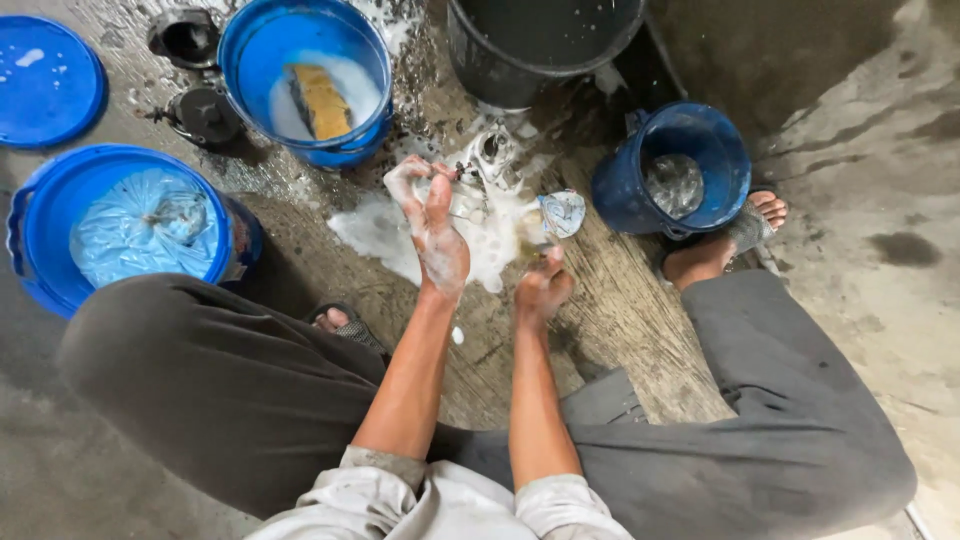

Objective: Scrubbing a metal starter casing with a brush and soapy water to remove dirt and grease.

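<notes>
A wet, stained concrete floor (620, 320) fills the view, streaked with suds where a person squats with knees spread, so both arms reach down between them. The left hand (432, 225), coated in foam, is closed around a small metal part (492, 150) buried in the lather (480, 235); the fingers curl over it, seemingly to steady it against the floor. The right hand (543, 287) is loosely closed, fingers bent inward; what it pinches I cannot tell, though a pale blue-and-white scrap (560, 212), perhaps a sachet or a cloth, lies just beyond its fingertips. Containers ring the washing spot within arm's reach: a blue bucket (300, 30) of soapy water with a yellow sponge (322, 100) floating in it, a blue tub (60, 190) lined with a pale plastic bag, a small blue bucket (640, 190) beside the right foot, and a dark bucket (500, 70) at the top. A blue lid (45, 85) and two dark metal parts (200, 115) lie to the left.
</notes>
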